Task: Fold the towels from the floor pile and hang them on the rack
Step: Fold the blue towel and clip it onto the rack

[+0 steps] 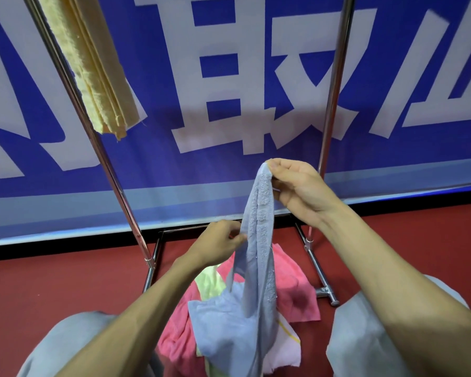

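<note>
Blue-grey towel (259, 240) hangs in a long, twisted strip near the middle of the view. Its top corner is at about 1 o'clock from centre, and its lower part spreads over the pile (174, 338) at 6 o'clock. The right hand (297, 189) pinches that top corner between the thumb and curled fingertips. The left hand (218, 243), lower and at 7 o'clock from the right one, pinches the towel's side edge between thumb and fingers, with the other fingers curled in. Both hands have hold of this one towel.

The pile lies on the red floor (65, 281) between the person's grey-clad knees: the left knee (65, 344) at 7 o'clock and the right knee (365, 336) at 5 o'clock. In the pile are a pink towel (291, 289) at 3 o'clock of the hanging strip, a pale green towel (210, 284) at 9 o'clock of it, and a whitish towel with a yellow stripe (286, 346) at the pile's 5 o'clock edge.

The rack (114, 170) stands just beyond the pile. One chrome post slants up toward 11 o'clock, a second post (335, 91) rises toward 1 o'clock, and its feet rest on the floor. A folded yellow towel (93, 63) hangs at 11 o'clock, just beside the left post; what it hangs from lies above the frame. Behind the rack stands a blue banner (229, 172) with large white characters.
</note>
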